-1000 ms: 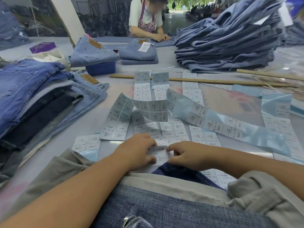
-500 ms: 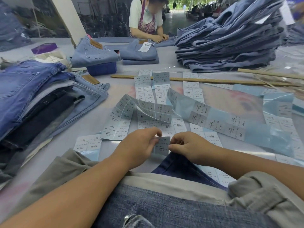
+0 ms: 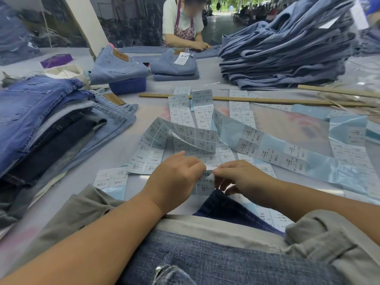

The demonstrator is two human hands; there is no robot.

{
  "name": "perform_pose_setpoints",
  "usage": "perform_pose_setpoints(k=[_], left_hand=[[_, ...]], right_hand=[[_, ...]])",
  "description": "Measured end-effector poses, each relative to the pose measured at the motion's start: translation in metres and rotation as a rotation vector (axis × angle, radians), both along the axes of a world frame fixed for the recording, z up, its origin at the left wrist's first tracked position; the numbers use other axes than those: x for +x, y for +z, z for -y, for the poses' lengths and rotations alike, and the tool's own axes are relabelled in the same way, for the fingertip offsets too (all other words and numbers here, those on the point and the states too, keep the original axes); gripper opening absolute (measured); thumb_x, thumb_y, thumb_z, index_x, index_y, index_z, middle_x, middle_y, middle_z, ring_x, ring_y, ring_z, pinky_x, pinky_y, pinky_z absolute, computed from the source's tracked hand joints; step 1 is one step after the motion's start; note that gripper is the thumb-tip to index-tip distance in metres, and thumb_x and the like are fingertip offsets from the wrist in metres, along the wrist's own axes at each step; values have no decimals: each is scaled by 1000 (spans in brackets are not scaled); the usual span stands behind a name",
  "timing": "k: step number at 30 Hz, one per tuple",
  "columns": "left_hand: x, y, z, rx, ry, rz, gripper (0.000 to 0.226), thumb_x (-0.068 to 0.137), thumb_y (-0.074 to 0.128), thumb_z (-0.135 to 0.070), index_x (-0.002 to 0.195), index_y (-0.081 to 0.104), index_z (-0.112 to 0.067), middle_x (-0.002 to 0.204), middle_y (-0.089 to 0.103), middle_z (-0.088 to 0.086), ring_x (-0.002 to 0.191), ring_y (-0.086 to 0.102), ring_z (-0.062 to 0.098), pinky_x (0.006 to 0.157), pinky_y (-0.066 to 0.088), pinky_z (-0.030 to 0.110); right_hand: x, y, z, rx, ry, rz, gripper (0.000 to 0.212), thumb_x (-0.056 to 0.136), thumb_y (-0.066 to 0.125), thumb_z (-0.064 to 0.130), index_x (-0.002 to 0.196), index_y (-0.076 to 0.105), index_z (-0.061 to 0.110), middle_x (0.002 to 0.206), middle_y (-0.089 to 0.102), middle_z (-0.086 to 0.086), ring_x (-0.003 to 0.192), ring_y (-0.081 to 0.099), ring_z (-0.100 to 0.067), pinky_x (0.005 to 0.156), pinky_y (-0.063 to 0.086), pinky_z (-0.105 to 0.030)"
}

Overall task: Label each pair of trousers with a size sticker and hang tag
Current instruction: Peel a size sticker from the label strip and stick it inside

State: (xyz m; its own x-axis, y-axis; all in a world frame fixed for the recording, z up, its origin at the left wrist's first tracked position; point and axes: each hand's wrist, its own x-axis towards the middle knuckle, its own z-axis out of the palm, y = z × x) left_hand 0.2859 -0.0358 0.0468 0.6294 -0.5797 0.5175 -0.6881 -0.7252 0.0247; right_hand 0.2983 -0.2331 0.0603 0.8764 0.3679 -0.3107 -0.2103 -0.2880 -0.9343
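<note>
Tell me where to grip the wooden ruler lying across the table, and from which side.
Grip the wooden ruler near its bare middle, from above, fingers on its two long edges. It lies flat and thin on the table; its left end crosses the sticker strips.

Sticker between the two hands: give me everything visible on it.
The small pale rectangular paper size sticker is printed with "1103#" and smaller dark text including an "S". It is held up above the dark navy denim trousers, roughly upright and facing the camera. The left hand pinches its left edge and the right hand pinches its top right corner; its lower edge hangs near the denim.
</note>
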Motion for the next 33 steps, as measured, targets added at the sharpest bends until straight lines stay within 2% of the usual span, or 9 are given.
perform_pose_setpoints(k=[2, 4, 9, 13, 19, 24, 29, 33], left_hand=[[0, -1, 1, 36, 0, 84, 13, 79, 74, 3, 86, 71, -7, 88, 70, 6, 74, 65, 28, 94, 52, 45], [0, -1, 2, 59, -13, 153, 17, 75, 76, 4, 86, 72, -9, 91, 71, 5, 76, 67, 27, 96, 52, 45], [-1, 0, 3, 122, -50, 260, 16, 73, 74, 3, 84, 73, -10, 91, 71, 6, 72, 66, 27, 96, 52, 45], [-2, 0, 4, 154, -58, 321, 19, 80, 60, 2, 80, 72, -11, 91, 72, 6, 70, 65, 26, 98, 51, 46], [-4, 0, 6, 195, -58, 420, 31, 89, 45, -1, 76, 69, -16, 89, 71, 3, 71, 65, 21, 103, 45, 46], [-4, -1, 6, 202, -59, 430, 33, 92, 43, -2, 78, 70, -16, 94, 72, 3, 75, 66, 22, 103, 46, 48], [-4, -1, 8, 202, -66, 439, 29, 91, 48, -2, 77, 70, -16, 89, 70, 3, 73, 64, 22, 102, 47, 47], [-3, -1, 9, 173, -57, 370, 43, 95, 32, -2, 80, 70, -15, 91, 69, 3, 76, 64, 22, 101, 45, 43]], right_hand=[[1, -1, 0, 16, -20, -42, 38, 100, 51, 25, 71, 65, 6, 69, 68, -5, 61, 58, -14, 58, 48, -24], [3, -3, 1, 27, -53, -88, 41, 100, 50, 28, 69, 65, 6, 68, 68, -7, 58, 57, -14, 57, 45, -25], [5, -8, 1, 95, -98, -228, 24, 94, 59, 20, 73, 64, 12, 63, 61, -6, 48, 47, -12, 52, 34, -24], [6, -8, 1, 118, -135, -289, 19, 93, 58, 16, 75, 64, 10, 60, 64, -6, 45, 45, -10, 45, 36, -17], [6, -8, 3, 103, -137, -320, 17, 91, 58, 17, 78, 63, 9, 63, 66, -7, 48, 47, -11, 47, 37, -18], [6, -6, 4, 109, -158, -372, 24, 91, 58, 17, 69, 61, 7, 63, 66, -7, 48, 49, -10, 51, 40, -21], [5, -6, 7, 145, -192, -393, 29, 91, 58, 16, 63, 60, 6, 61, 67, -8, 46, 51, -11, 52, 42, -22], [5, -6, 6, 149, -180, -404, 29, 90, 58, 16, 62, 61, 6, 63, 67, -10, 46, 52, -12, 51, 43, -21]])
